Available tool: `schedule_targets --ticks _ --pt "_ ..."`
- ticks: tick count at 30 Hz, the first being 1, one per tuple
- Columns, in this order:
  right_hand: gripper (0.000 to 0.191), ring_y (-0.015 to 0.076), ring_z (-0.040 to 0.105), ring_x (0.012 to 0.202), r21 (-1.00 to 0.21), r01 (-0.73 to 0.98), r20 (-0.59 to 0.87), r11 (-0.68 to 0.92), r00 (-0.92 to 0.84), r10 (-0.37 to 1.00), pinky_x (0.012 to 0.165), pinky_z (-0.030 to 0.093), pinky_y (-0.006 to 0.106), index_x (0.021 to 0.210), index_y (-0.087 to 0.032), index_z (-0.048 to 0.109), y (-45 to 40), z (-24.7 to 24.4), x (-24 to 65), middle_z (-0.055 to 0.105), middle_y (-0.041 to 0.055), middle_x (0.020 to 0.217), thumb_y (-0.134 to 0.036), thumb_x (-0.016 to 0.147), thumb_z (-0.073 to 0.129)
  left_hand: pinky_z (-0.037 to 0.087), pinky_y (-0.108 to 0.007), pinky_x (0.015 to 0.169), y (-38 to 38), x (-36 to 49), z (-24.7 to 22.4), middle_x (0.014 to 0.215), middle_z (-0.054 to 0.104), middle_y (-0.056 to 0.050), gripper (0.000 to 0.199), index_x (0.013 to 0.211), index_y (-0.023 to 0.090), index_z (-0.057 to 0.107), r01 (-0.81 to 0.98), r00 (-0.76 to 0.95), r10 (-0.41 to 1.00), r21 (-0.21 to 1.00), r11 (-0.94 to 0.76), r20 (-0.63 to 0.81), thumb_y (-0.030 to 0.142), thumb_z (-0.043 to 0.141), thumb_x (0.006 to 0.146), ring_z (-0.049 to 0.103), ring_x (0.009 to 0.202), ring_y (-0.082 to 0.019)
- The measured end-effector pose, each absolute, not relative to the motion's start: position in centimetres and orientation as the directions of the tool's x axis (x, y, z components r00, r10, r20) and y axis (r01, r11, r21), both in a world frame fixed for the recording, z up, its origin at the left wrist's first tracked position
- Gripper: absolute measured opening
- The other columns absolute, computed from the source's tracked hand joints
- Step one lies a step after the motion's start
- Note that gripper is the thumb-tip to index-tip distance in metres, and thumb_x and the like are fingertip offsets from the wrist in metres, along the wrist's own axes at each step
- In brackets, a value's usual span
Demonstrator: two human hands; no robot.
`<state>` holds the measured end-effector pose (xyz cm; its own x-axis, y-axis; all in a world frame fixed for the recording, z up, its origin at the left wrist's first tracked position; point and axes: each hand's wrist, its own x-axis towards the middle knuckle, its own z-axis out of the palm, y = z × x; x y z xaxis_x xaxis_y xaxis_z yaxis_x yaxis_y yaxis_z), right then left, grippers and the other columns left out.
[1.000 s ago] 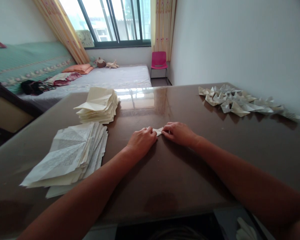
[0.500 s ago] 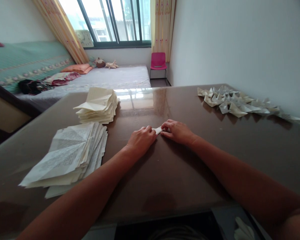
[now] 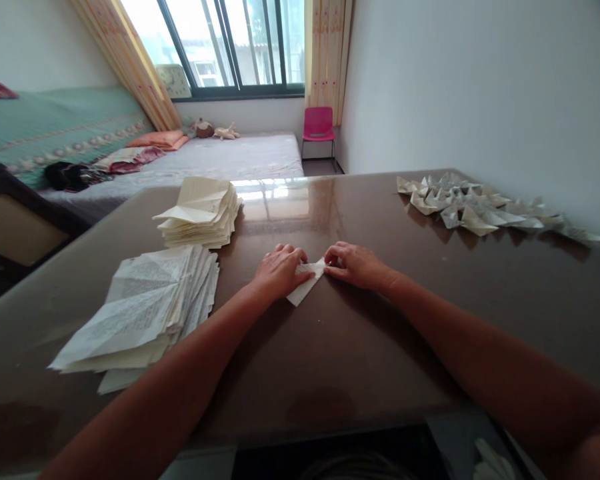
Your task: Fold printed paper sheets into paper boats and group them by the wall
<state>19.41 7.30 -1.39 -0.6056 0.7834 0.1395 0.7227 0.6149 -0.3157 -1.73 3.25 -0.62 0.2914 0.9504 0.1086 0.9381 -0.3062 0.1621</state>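
A small folded piece of white paper [image 3: 304, 287] is between my hands at the middle of the brown table [image 3: 370, 347]. My left hand [image 3: 281, 270] pinches its left part between thumb and fingers, and a strip of it sticks out below the thumb. At the paper's right tip, my right hand [image 3: 353, 265] holds it with the fingertips. On the left lie a stack of creased printed sheets [image 3: 145, 293] and, behind it, a stack of cream sheets [image 3: 200, 213]. Many folded paper shapes [image 3: 475, 207] stand in rows at the back right.
The white wall [image 3: 480, 87] runs along the right side. Beyond the table are a bed [image 3: 245, 157], a pink chair [image 3: 319, 125] and a window. A dark chair back [image 3: 20, 227] stands at the left edge.
The folded paper now shows more of itself, with a strip pointing down and left. My left hand has shifted slightly left and its thumb is farther from the fingers.
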Motion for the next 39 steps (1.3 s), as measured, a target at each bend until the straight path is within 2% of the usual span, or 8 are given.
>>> schedule_targets --ticks 6,11,16,21,25,30,32,39 --pt "0.021 0.0131 0.059 0.079 -0.346 0.703 0.17 0.621 -0.603 0.779 0.064 0.037 0.023 0.094 -0.024 0.066 7.06 -1.6 19.27 0.063 0.0014 0.096 -0.042 0.085 0.059 0.043 -0.03 0.074 3.89 -1.41 -0.72 0.09 0.066 -0.004 0.03 0.089 0.024 0.07 0.92 0.214 0.975 0.324 -0.22 0.057 0.049 0.061 0.076 0.058 0.088 -0.022" --pt "0.022 0.0101 0.056 0.069 -0.424 0.637 0.224 0.643 -0.614 0.756 0.063 0.038 0.023 0.096 -0.026 0.069 7.24 -1.81 19.39 0.063 0.0016 0.103 -0.042 0.084 0.061 0.043 -0.026 0.067 4.06 -1.58 -0.71 0.08 0.069 -0.002 0.026 0.083 0.021 0.072 0.847 0.192 0.981 0.504 -0.168 0.004 0.043 0.062 0.074 0.06 0.075 -0.018" --pt "0.021 0.0105 0.054 0.067 -0.543 0.551 0.207 0.634 -0.643 0.737 0.065 0.039 0.024 0.089 -0.023 0.074 7.59 -1.75 19.45 0.065 0.0034 0.093 -0.039 0.084 0.062 0.043 -0.026 0.067 3.72 -1.33 -0.35 0.077 0.068 -0.003 0.026 0.082 0.017 0.072 0.783 0.153 0.987 0.604 -0.15 0.047 0.039 0.06 0.074 0.059 0.073 -0.017" --pt "0.023 0.0107 0.053 0.065 -0.599 0.496 0.213 0.628 -0.658 0.722 0.064 0.039 0.024 0.085 -0.019 0.075 7.66 -1.46 19.29 0.064 0.004 0.084 -0.037 0.085 0.061 0.041 -0.024 0.06 3.4 -0.84 -0.36 0.063 0.061 0.001 0.031 0.083 0.015 0.072 0.728 0.11 0.99 0.671 -0.138 0.084 0.041 0.06 0.074 0.051 0.058 -0.012" --pt "0.024 0.0116 0.053 0.067 -0.578 0.467 0.229 0.67 -0.695 0.682 0.064 0.037 0.023 0.082 -0.017 0.072 7.66 -1.25 19.31 0.062 0.0035 0.078 -0.034 0.088 0.057 0.039 -0.023 0.056 3.33 -0.91 -0.22 0.058 0.058 0.003 0.032 0.083 0.015 0.072 0.715 0.115 0.99 0.686 -0.137 0.078 0.042 0.059 0.074 0.048 0.054 -0.011" --pt "0.023 0.0108 0.053 0.069 -0.544 0.449 0.228 0.709 -0.734 0.64 0.065 0.035 0.023 0.079 -0.017 0.068 7.37 -1.08 19.18 0.06 0.0028 0.081 -0.032 0.09 0.054 0.043 -0.023 0.066 3.34 -1.1 0.19 0.083 0.071 -0.001 0.028 0.092 0.02 0.075 0.701 0.276 0.952 0.65 -0.294 0.133 0.038 0.061 0.075 0.059 0.07 -0.014" --pt "0.025 0.0103 0.052 0.069 -0.534 0.443 0.221 0.72 -0.749 0.625 0.065 0.034 0.023 0.077 -0.017 0.068 7.28 -1.09 19.09 0.059 0.0025 0.08 -0.032 0.09 0.053 0.044 -0.024 0.07 3.33 -1.08 0.18 0.084 0.072 -0.002 0.028 0.09 0.022 0.076 0.713 0.305 0.942 0.622 -0.324 0.142 0.041 0.061 0.077 0.062 0.074 -0.015" --pt "0.025 0.0108 0.051 0.065 -0.602 0.509 0.201 0.615 -0.649 0.734 0.061 0.035 0.023 0.076 -0.016 0.069 7.61 -1.14 19.23 0.061 0.0019 0.076 -0.039 0.083 0.063 0.043 -0.024 0.067 3.19 -0.86 0.15 0.08 0.073 -0.001 0.027 0.086 0.021 0.075 0.765 0.283 0.949 0.564 -0.31 0.138 0.037 0.055 0.082 0.061 0.069 -0.014"
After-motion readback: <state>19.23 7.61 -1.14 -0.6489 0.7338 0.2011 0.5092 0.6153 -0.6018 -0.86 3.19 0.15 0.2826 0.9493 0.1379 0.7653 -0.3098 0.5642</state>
